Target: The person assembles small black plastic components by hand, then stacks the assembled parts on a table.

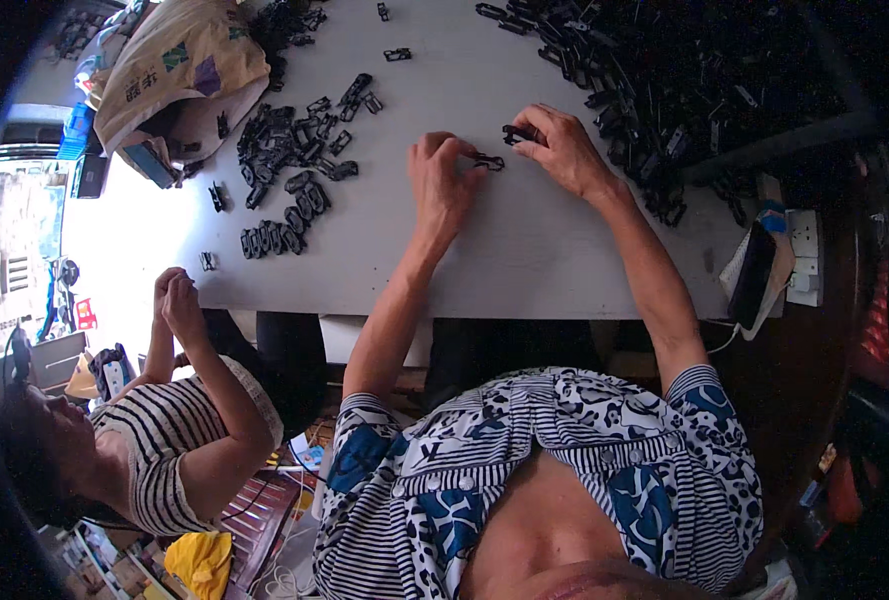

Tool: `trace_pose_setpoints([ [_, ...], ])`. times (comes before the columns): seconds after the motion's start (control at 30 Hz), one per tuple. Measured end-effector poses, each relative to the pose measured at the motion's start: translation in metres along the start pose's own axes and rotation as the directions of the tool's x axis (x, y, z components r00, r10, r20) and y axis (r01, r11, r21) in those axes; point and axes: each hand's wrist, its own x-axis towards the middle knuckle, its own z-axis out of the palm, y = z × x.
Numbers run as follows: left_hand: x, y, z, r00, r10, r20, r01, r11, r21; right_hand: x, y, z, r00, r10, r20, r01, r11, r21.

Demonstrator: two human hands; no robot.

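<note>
Over the grey-white table (554, 260), my left hand (440, 185) is closed on a small black plastic part (490, 161), its fingertips pinching one end. The part is slim, with an open middle like a clip or frame; its exact kind cannot be made out. Just right of it, my right hand (564, 150) pinches a second black plastic part (511, 134) between thumb and fingers. A small gap separates the two parts. Two loose black pieces, one of them a flat piece (397, 54), lie beyond my left hand.
A large heap of black parts (644, 100) covers the right side. A smaller pile (289, 140) and a neat row (272, 239) lie left. Beyond stands a printed bag (184, 80). Another person's hands (178, 300) work at the left edge. A power strip (804, 255) is at right.
</note>
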Motion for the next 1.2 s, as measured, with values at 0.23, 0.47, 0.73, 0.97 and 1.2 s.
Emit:
trace_pose_setpoints([
  [0.23, -0.01, -0.002, 0.002, 0.997, -0.067, -0.029, 0.067, 0.997, -0.027, -0.01, -0.017, 0.013, 0.987, -0.155, 0.042, 0.156, 0.987, -0.029],
  [0.47, -0.011, -0.005, 0.003, 0.997, -0.055, -0.055, 0.054, 0.998, -0.026, -0.006, -0.013, 0.018, 0.956, -0.269, 0.113, 0.286, 0.943, -0.169],
  [0.73, -0.018, 0.002, -0.008, 0.999, -0.001, 0.032, 0.001, 1.0, -0.025, -0.007, -0.019, 0.021, 0.928, -0.341, 0.15, 0.372, 0.864, -0.338],
  [0.97, 0.013, -0.009, -0.034, 0.967, 0.034, 0.251, 0.001, 0.991, -0.136, -0.009, -0.017, 0.016, 0.93, -0.303, 0.21, 0.355, 0.888, -0.292],
  [1.2, 0.082, -0.041, -0.026, 0.994, 0.094, 0.057, -0.097, 0.994, 0.045, 0.007, -0.034, 0.0, 0.916, -0.245, 0.318, 0.354, 0.867, -0.351],
])
